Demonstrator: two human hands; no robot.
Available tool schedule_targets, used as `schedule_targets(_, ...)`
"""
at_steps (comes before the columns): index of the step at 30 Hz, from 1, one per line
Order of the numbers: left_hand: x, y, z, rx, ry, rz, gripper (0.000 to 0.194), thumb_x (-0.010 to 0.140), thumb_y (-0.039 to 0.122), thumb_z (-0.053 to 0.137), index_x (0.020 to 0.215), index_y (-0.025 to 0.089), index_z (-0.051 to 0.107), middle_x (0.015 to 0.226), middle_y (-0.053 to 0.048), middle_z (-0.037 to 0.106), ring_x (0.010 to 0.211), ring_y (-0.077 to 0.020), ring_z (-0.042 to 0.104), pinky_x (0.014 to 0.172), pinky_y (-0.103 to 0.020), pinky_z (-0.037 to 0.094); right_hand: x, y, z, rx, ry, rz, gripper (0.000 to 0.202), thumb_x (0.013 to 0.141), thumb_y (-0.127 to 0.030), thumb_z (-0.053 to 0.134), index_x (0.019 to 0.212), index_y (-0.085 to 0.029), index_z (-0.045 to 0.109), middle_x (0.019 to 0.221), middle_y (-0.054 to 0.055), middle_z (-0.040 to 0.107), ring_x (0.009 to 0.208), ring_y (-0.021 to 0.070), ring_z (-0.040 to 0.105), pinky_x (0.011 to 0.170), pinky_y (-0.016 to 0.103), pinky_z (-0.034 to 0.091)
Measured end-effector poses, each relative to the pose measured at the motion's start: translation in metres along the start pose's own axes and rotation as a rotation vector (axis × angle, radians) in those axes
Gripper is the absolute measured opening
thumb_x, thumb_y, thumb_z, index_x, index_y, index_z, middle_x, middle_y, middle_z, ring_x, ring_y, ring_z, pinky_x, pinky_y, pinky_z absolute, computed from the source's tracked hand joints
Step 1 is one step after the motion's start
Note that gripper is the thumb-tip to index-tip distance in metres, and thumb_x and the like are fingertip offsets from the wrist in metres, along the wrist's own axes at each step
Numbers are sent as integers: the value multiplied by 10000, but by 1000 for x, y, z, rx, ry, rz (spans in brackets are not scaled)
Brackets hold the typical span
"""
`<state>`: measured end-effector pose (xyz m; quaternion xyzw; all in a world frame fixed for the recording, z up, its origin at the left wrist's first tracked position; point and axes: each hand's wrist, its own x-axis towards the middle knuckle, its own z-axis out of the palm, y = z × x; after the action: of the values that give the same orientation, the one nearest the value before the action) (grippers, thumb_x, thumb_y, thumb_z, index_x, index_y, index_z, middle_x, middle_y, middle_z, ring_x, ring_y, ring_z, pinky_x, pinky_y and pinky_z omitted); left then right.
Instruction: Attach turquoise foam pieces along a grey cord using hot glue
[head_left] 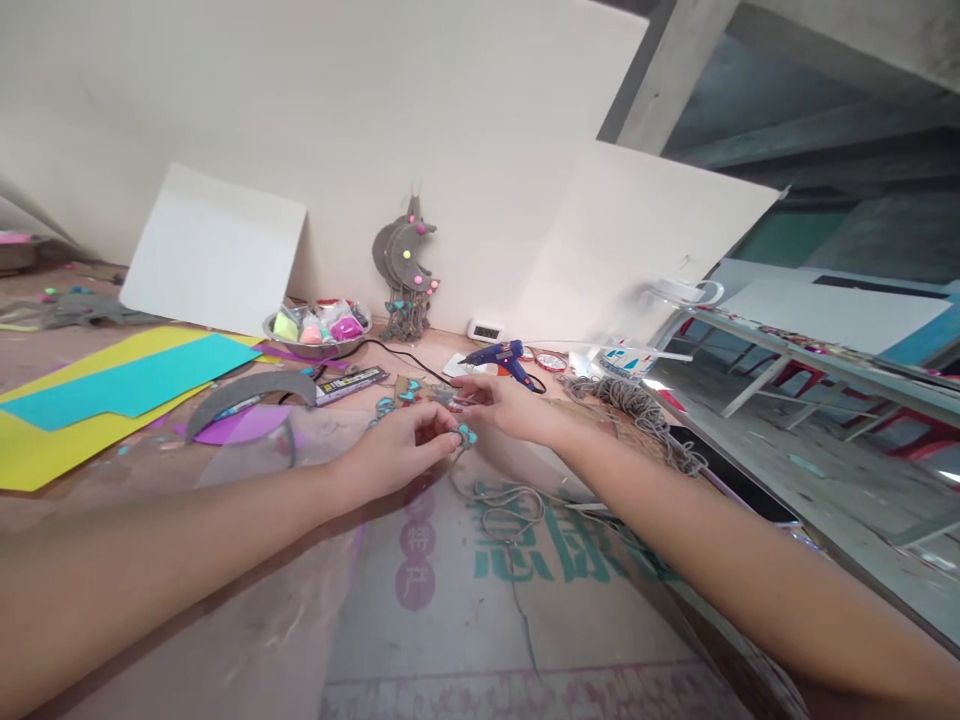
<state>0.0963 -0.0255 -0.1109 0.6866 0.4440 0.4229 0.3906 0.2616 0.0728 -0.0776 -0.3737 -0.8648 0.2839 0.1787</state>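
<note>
My left hand [397, 450] is closed in a pinch on a small teal felt piece [466, 436], which shows at its thumb and fingertips. Grey cord [517, 492] trails from near that piece across the printed plastic sheet [450, 640]. Just beyond, my right hand [502, 405] has its fingers bent towards the left hand; whether they hold anything is too small to make out. More small teal pieces [384, 408] lie past the left hand. A blue glue gun [495, 354] rests right behind my right hand.
A metal bowl [330, 348] of colourful pompom bags stands at the back. Teal [142, 380] and yellow felt [45, 455] lie left. A grey moon ornament [409, 255] hangs on the board. Bundled grey cord [637, 405] and a dark tablet-like object [739, 480] lie right.
</note>
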Motion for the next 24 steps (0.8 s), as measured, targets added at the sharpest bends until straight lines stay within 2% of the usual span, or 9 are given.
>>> schedule_targets(2,0,-1,0,-27,8,7,168,819,340,496,785,175,506,625,35,522,537,-90,465,495,-197,370,8,0,-1,41,29,-3,348,756,-183,591,1102,-149,604,1002,83,665,877,166,624,793,291,480)
schedule_targets(6,2,-2,-2,4,70,-25,184,818,352,503,778,173,509,632,35,527,543,-91,474,498,-198,370,4,16,-15,-125,244,-13,131,770,-248,576,870,-179,624,892,50,672,803,161,610,763,299,465)
schedule_targets(8,3,-1,-3,31,93,-39,189,810,353,516,776,167,522,669,23,543,578,-98,489,513,-199,378,-2,31,-27,-203,368,25,169,754,-282,584,880,-170,581,840,38,643,737,150,584,713,293,463)
schedule_targets(10,3,0,-4,45,102,-47,190,805,350,523,779,162,538,691,17,552,599,-102,494,518,-198,378,-7,49,-39,-275,464,128,266,709,-314,624,911,-158,547,814,35,611,695,151,555,676,293,457)
schedule_targets(11,3,1,-4,50,102,-52,191,804,349,525,780,161,545,691,16,554,599,-103,492,515,-198,376,-9,58,-44,-289,478,158,288,712,-309,616,940,-149,541,830,45,604,698,156,550,676,301,455)
schedule_targets(14,3,2,-5,66,100,-60,195,802,354,528,780,161,556,679,18,553,589,-104,485,515,-200,373,-11,82,-53,-305,484,216,400,723,-298,605,1073,-125,517,986,109,597,788,185,566,715,331,459)
schedule_targets(18,3,1,-4,63,80,-42,205,809,363,519,778,163,546,702,17,555,607,-105,489,529,-201,371,2,100,-55,-293,402,248,531,725,-318,629,1188,-96,495,1160,180,566,906,229,591,774,356,462)
schedule_targets(21,3,-1,-4,61,62,-36,212,818,370,510,781,163,541,700,21,546,598,-99,475,517,-195,356,19,102,-54,-264,321,242,507,752,-345,614,1187,-103,513,1140,158,602,900,213,614,775,329,471)
schedule_targets(24,3,-2,-4,66,54,-27,219,826,374,505,786,163,548,701,23,554,584,-92,468,518,-195,354,34,98,-52,-257,256,222,443,741,-384,626,1099,-128,575,1027,110,661,850,198,625,751,297,472)
